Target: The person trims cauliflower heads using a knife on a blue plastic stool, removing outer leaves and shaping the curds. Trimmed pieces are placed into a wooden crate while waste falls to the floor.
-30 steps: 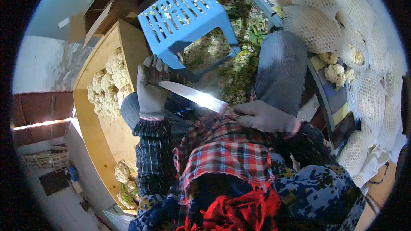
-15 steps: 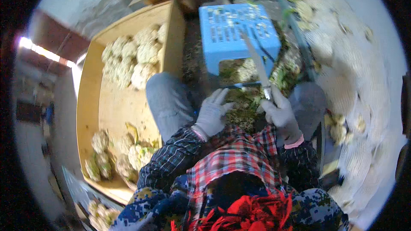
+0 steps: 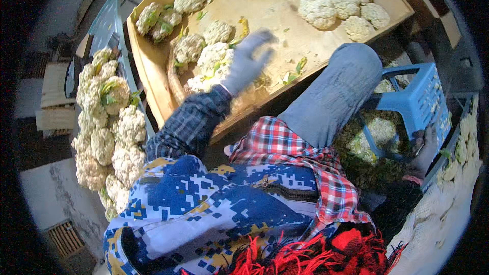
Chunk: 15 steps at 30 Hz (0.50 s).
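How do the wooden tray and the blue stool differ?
The wooden tray is pale yellowish; the blue stool is blue. The tray is wide and walled; the stool has legs and a slotted seat. The tray holds cauliflower heads; the stool is merely speckled white. Both are near the person's knee.

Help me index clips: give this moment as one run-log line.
left hand: gloved, open, near cauliflowers in wooden tray | right hand: by blue stool, grip unclear | cauliflower pile: left of tray
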Each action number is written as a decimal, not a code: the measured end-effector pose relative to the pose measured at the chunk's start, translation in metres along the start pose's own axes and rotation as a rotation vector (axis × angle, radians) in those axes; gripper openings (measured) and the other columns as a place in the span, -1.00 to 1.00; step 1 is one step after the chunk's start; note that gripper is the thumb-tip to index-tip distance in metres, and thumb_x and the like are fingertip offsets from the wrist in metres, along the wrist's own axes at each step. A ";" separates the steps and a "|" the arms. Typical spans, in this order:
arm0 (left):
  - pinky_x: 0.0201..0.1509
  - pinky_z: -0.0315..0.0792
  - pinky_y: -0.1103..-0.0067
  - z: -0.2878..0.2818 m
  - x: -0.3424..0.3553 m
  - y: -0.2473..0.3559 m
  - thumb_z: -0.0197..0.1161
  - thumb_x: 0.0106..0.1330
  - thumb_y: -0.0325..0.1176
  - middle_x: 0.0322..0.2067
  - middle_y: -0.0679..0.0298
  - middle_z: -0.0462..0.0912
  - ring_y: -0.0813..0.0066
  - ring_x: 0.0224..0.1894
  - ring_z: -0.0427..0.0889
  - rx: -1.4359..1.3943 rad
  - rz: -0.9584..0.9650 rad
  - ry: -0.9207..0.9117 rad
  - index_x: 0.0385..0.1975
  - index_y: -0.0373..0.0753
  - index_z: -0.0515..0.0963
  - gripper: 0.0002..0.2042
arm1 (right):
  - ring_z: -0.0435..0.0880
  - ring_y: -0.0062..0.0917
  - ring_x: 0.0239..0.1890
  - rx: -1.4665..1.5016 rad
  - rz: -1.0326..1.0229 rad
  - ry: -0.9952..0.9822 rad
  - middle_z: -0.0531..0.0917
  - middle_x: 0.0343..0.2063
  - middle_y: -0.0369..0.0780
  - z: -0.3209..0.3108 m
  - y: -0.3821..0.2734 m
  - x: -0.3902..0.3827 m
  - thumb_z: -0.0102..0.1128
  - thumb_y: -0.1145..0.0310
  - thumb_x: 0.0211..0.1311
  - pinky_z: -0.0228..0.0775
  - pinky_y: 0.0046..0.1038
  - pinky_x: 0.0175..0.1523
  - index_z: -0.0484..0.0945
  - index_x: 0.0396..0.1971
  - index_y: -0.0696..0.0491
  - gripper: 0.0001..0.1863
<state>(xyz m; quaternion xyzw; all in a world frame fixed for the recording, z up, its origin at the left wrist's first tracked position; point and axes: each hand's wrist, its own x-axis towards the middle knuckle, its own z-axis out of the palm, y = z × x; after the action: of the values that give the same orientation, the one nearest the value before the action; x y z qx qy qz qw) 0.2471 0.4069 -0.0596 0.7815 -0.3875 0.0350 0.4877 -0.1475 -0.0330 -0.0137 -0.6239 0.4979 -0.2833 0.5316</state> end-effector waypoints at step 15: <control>0.44 0.28 0.39 -0.168 -0.093 -0.126 0.47 0.10 0.31 0.38 -0.11 0.35 0.14 0.45 0.31 0.121 -1.081 -1.058 0.45 -0.40 0.21 0.08 | 0.29 -0.75 -0.62 0.188 0.128 0.058 0.56 -0.37 -0.37 0.013 0.017 0.057 0.16 -0.02 0.49 0.16 -0.63 -0.54 0.51 -0.17 0.00 -0.64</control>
<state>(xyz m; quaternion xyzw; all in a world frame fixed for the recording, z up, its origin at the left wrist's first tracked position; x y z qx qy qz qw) 0.3171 0.6211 -0.1051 0.8006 -0.1301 -0.5673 0.1422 -0.1224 -0.0797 -0.0437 -0.5298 0.5229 -0.3122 0.5903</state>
